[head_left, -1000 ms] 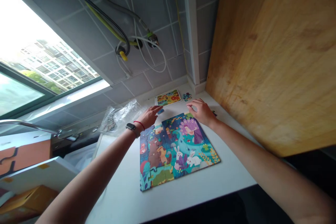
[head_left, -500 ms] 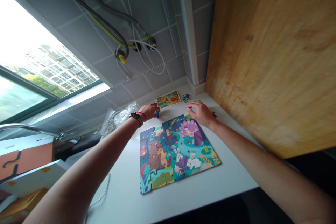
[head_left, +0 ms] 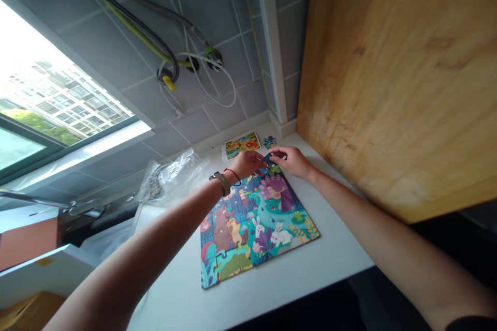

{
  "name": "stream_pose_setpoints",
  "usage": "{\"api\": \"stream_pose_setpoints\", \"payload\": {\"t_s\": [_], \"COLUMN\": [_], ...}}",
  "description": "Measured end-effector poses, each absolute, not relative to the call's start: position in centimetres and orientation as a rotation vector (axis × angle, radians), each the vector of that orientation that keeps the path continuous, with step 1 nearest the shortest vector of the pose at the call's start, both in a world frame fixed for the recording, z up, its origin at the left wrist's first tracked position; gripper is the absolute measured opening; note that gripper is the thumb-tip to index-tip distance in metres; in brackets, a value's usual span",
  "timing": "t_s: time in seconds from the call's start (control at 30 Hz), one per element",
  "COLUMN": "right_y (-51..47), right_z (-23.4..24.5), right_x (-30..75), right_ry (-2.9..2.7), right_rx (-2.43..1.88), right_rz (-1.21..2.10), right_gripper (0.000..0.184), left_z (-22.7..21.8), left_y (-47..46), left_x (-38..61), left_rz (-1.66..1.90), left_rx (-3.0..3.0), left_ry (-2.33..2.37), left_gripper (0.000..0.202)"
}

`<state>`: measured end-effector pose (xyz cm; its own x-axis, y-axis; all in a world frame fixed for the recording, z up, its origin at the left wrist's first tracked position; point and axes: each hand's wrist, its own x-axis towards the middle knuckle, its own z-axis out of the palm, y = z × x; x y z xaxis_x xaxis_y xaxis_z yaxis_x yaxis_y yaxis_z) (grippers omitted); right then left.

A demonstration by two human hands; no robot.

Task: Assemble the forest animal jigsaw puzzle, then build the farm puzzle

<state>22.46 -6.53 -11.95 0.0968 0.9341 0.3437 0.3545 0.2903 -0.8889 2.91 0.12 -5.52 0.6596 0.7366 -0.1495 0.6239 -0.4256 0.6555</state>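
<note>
A dark blue puzzle piece (head_left: 267, 158) is pinched between my two hands, just above the far edge of the jigsaw puzzle (head_left: 267, 222). My left hand (head_left: 248, 164), with a watch and a red cord at its wrist, has its fingers closed at the piece's left side. From the right, my right hand (head_left: 292, 161) grips the same piece with thumb and fingertips. The puzzle lies flat, showing rabbits, a peacock and other animals; my left hand and forearm hide part of its far left area.
Behind my hands lie a colourful picture card (head_left: 243, 145) and a small group of loose pieces (head_left: 269, 141). A crumpled clear plastic bag (head_left: 174, 176) sits at the left back of the white table (head_left: 264, 292). A wooden panel (head_left: 388, 88) stands along the right side.
My left hand has moved right with the dark blue piece, over the puzzle's far edge. My right hand has closed on that piece too. The view has shifted slightly.
</note>
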Motion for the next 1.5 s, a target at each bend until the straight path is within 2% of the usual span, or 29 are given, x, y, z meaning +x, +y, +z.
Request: {"api": "stream_pose_setpoints", "payload": {"t_s": [0.17,0.33,0.57,0.77,0.87,1.13,1.27,1.43,1.5], "right_y": [-6.5,-6.4,-6.5,-6.8,-6.9,-7.1,-7.1,-6.9,-6.8], "right_z": [-12.2,-12.3,-12.7,-12.7,-12.5,-12.3,-11.0,-9.3,-9.1], "right_x": [23.1,23.2,23.0,22.6,22.6,22.0,22.9,25.3,25.7], "right_ry": [-1.532,-1.497,-1.538,-1.625,-1.66,-1.648,-1.455,-0.922,-0.785], "right_rx": [-1.41,-1.496,-1.525,-1.56,-1.587,-1.58,-1.453,-1.349,-1.324], "right_rz": [0.644,0.707,0.651,0.523,0.512,0.524,0.444,0.411,0.434], "right_gripper": [0.014,0.002,0.007,0.013,0.016,0.015,0.004,0.053,0.064], "left_z": [-6.1,-6.3,-7.1,-7.5,-7.6,-7.1,-5.6,-4.2,-4.2], "left_y": [-0.3,-0.5,-0.1,-0.1,-0.4,0.1,-0.3,-2.4,-3.6], "left_x": [3.5,3.6,3.2,2.5,2.4,3.2,4.2,6.8,8.4], "left_rz": [0.208,0.199,0.15,0.108,0.093,-0.025,-0.091,-0.065,-0.052], "left_rx": [2.27,2.377,2.508,2.639,2.689,2.748,2.77,2.775,2.765], "left_ry": [1.108,1.119,1.069,0.964,0.953,0.989,0.986,0.861,0.804], "left_gripper": [0.011,0.016,0.02,0.032,0.031,0.029,0.028,0.035,0.043]}}
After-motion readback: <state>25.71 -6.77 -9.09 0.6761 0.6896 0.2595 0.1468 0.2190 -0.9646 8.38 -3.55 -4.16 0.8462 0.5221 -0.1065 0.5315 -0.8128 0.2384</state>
